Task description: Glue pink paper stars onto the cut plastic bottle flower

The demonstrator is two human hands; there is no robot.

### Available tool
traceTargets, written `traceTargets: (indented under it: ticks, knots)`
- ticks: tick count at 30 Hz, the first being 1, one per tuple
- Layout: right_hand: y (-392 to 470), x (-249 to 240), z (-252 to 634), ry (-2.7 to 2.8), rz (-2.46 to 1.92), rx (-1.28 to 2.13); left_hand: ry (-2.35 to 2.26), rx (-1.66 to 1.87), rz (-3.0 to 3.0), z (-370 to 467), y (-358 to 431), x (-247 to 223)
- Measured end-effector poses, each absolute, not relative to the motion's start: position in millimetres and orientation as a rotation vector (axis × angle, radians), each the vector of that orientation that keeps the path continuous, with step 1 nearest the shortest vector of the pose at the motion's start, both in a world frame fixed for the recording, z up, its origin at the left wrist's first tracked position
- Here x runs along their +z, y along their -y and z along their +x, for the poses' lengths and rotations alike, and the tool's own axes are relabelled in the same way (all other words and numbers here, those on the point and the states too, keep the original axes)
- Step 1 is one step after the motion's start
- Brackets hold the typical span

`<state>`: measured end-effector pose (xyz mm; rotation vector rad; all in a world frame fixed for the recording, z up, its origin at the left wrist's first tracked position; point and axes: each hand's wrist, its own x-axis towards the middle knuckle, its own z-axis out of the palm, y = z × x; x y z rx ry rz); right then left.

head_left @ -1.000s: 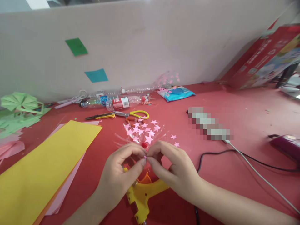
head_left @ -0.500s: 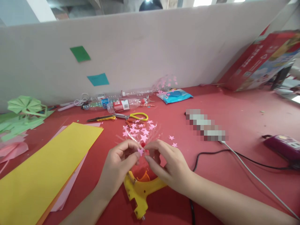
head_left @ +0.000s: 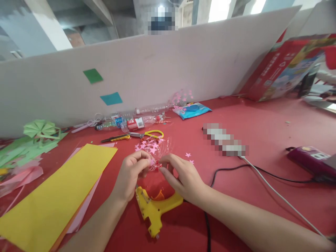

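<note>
My left hand pinches a small pink star between thumb and fingertips. Close beside it, my right hand has thumb and fingers curled at the red centre of a clear plastic piece with thin strips; what its fingertips grip is too small to make out. Several pink stars lie on or among the clear strips just beyond my hands. Below my hands, a yellow glue gun with an orange trigger lies on the red table. Two loose pink stars are right of my right hand.
Yellow paper lies at left, green paper behind it. Scissors, a cutter and plastic bottles are at the back, beside a blue packet. Cables cross the right side near a purple tool.
The view has shifted slightly. The pink star has moved from between both hands' fingertips into my left fingers, and my right fingertips are now at the red centre.
</note>
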<state>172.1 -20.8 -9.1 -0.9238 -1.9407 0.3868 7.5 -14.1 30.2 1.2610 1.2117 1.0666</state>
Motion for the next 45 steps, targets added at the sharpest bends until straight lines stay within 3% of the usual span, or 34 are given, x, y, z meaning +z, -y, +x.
traceTargets:
  ticks: [45]
  knots:
    - [23.7, -8.1, 170.6, 2.009, -0.841, 0.342, -1.311, 1.103, 1.51, 3.1, 23.5, 16.0]
